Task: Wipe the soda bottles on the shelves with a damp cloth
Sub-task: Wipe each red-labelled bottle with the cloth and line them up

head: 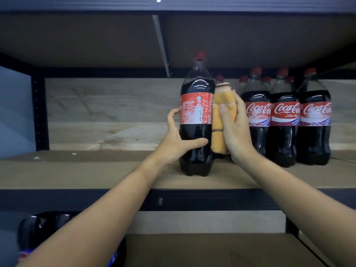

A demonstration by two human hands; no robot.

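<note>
A large cola bottle (pixel 196 116) with a red cap and red label stands upright on the middle shelf (pixel 96 174), pulled forward from the others. My left hand (pixel 177 139) grips its lower body, thumb across the front. My right hand (pixel 234 128) holds a folded orange cloth (pixel 221 120) pressed against the bottle's right side. A row of more cola bottles (pixel 285 120) stands at the right, with several more behind them.
The shelf above (pixel 173 41) hangs low over the bottle caps. A black upright post (pixel 39 112) stands at the left. On the lower shelf, dark bottles with blue labels (pixel 42 230) sit at the bottom left.
</note>
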